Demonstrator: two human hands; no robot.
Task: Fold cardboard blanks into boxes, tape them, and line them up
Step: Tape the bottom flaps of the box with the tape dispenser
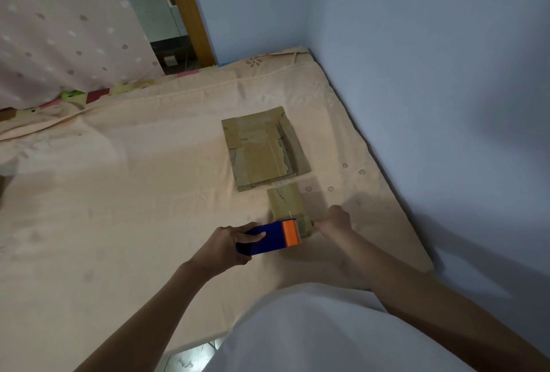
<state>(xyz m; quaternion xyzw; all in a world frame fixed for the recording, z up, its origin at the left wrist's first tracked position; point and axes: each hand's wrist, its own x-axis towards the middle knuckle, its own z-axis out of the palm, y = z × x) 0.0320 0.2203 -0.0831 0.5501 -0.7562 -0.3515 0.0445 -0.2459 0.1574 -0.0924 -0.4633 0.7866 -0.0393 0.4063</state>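
While a flattened cardboard blank (265,148) lies on the bed (119,193) toward the far right corner, patched with strips of brown tape, both hands work just in front of it. The blank rests flat on the peach sheet, its long side running away from the person, close to the blue wall (431,74) but not touching it.

Just beside the blank's near edge, a length of brown tape (285,202) stretches out from a blue tape dispenser (265,237) with an orange cutter end. The left hand (229,243) has its grip wrapped around the dispenser's blue body, thumb on top. The right hand (334,220) pinches the tape at the cutter end — its fingers are curled tight, though the exact hold is partly hidden by the tape roll. The tape's free end sits near the blank; whether it touches cannot be told.

At the bottom, a white garment (327,336) covers the person's front. Beyond the bed's far edge hangs a pale dotted curtain (59,29) — next to it stands a wooden door frame (190,14).
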